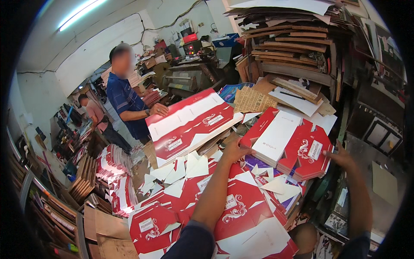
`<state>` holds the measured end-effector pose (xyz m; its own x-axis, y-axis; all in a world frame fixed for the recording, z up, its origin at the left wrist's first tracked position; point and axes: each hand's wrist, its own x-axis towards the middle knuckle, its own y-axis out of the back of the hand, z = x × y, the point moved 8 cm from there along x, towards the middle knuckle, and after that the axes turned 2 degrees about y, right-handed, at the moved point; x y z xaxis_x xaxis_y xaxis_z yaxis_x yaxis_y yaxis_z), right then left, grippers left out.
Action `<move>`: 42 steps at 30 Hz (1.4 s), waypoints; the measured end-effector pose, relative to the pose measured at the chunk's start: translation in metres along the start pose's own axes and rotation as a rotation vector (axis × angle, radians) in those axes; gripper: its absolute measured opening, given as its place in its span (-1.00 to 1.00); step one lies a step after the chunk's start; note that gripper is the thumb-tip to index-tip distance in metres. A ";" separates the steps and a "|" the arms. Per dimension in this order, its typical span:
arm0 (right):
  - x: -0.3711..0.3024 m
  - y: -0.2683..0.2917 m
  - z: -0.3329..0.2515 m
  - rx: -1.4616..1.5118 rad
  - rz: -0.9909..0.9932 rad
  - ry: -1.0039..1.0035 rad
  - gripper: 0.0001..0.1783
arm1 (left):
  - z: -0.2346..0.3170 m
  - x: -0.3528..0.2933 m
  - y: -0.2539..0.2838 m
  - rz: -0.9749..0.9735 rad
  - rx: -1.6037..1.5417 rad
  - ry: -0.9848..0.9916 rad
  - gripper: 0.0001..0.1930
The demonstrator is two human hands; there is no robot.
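Note:
A thick, neat stack of red and white die-cut box blanks (278,136) sits to the right of centre, white scrollwork printed on its red panels. My left hand (236,151) grips the stack's near left corner. At the right edge, my right hand (340,156) holds the same stack, thumb against the top sheet and fingers down its side. Under and around my left forearm lie more red and white box blanks (235,207), overlapping. Torn white card offcuts (189,169) are scattered between them and a stack of printed sheets (194,125) farther off.
Across the work surface, a person in a blue shirt (125,97) rests a hand on the printed sheets. Another person (97,114) stands farther left. Wooden boards (293,47) are piled at the back right, dark machinery (381,121) stands right, and bundled blanks (114,162) stand left.

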<state>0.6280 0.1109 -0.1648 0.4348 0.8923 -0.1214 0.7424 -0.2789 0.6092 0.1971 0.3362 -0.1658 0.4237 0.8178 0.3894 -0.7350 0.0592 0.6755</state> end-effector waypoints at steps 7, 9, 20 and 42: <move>0.019 -0.046 0.029 0.600 -0.078 -0.122 -0.15 | 0.001 0.004 -0.011 -0.087 -0.029 0.046 -0.12; 0.020 -0.060 0.024 0.703 -0.029 -0.202 -0.19 | -0.009 0.001 -0.006 -0.053 -0.030 0.012 -0.11; 0.017 -0.050 0.035 0.459 0.136 -0.035 -0.29 | -0.013 0.003 -0.016 -0.126 -0.004 0.178 0.01; 0.043 -0.055 0.042 0.346 0.200 0.105 -0.14 | -0.092 0.010 -0.014 0.022 -0.334 0.156 -0.26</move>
<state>0.6274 0.1500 -0.2362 0.5467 0.8349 0.0637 0.7841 -0.5371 0.3109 0.1627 0.3963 -0.2286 0.3386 0.8970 0.2843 -0.8864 0.2027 0.4162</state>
